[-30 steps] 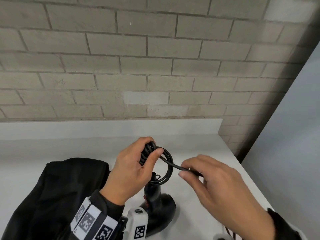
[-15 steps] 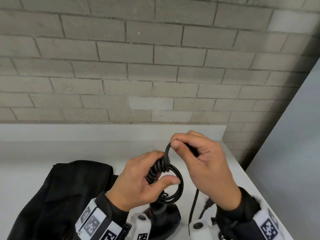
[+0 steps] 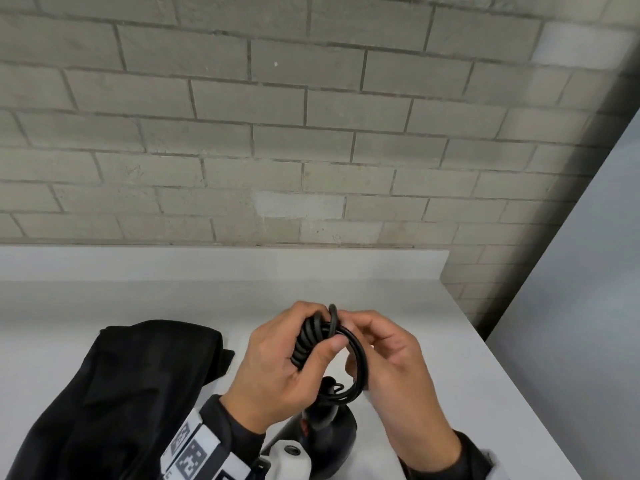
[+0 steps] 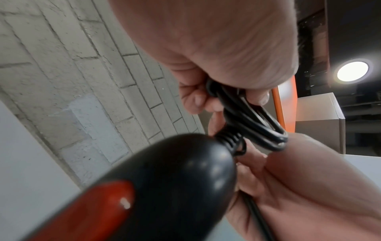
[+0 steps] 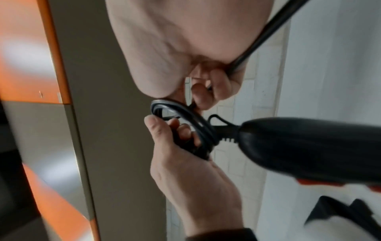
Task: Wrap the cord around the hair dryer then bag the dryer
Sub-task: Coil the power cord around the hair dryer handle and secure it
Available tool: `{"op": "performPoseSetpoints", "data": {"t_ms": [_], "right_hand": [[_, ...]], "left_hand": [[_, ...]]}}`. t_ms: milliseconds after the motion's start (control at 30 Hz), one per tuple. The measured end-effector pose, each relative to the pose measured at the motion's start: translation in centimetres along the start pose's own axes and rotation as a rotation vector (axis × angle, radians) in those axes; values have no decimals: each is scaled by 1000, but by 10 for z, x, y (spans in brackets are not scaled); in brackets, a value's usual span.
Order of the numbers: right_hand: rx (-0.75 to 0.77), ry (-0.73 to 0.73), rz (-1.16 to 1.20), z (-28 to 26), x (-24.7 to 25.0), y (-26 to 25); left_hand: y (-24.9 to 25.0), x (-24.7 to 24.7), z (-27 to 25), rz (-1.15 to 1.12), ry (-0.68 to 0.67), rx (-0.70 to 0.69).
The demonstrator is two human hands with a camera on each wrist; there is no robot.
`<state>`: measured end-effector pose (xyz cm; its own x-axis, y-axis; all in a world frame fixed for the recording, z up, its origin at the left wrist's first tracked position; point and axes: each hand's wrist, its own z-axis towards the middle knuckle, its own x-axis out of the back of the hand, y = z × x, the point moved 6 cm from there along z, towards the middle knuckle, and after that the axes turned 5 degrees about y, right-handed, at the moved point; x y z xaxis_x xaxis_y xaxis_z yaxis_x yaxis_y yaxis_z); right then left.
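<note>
The black hair dryer stands on the white counter, its handle with a red switch pointing up. My left hand grips the bundle of wound black cord above the handle, thumb pressed over the coils. Several loops of cord hang to the right of it. My right hand is curled round the free length of cord and holds it against the top of the bundle. The black bag lies crumpled on the counter to the left.
A grey block wall rises behind the white counter, which has a low backsplash. The counter's right edge drops off beside a pale grey panel. Orange and beige panels show in the wrist views.
My right hand has carried the cord up, over and down behind the bundle, laying another turn. The left hand has kept its grip on the coils.
</note>
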<state>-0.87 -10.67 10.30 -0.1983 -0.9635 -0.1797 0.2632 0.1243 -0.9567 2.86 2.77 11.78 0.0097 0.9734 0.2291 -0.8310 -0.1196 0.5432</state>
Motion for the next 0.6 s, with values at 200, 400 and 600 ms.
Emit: {"op": "performPoseSetpoints", "data": {"t_ms": [200, 400, 600], "right_hand": [[125, -91, -145, -12, 3, 7], [140, -165, -158, -5, 7, 3], [205, -112, -248, -6, -1, 5]], "left_hand": [[-3, 2, 3, -19, 52, 61], [2, 0, 1, -128, 6, 92], [-7, 0, -2, -178, 113, 194]]}}
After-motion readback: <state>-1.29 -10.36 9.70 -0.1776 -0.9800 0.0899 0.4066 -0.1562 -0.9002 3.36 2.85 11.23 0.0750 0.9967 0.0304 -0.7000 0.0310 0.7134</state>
